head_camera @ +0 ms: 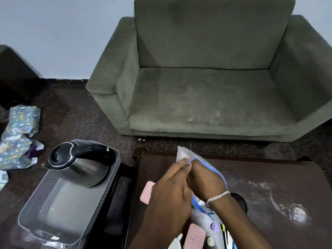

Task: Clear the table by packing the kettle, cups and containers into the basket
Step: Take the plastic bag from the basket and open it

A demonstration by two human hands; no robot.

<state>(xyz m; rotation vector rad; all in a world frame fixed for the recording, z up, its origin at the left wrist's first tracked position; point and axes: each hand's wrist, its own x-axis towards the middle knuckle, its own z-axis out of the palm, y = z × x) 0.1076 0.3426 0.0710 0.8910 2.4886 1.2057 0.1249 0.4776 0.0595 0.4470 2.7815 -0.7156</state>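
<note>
A steel kettle [79, 164] with a black lid and handle lies tilted in the far end of the grey plastic basket [53, 225] at the left. On the dark table [269, 177], my left hand [170, 193] and my right hand [204, 178] both pinch the blue-edged top of a clear zip bag [183, 152]. One pink-lidded container [147, 194] lies by my left hand, a second pink-lidded container [195, 237] sits near the bottom edge. The bag's lower part is hidden behind my wrists.
A grey-green sofa [206, 87] stands beyond the table. Crumpled patterned paper [19, 133] lies on the dark floor at the left. A round hole [239, 202] and white smears mark the tabletop to the right of my arm.
</note>
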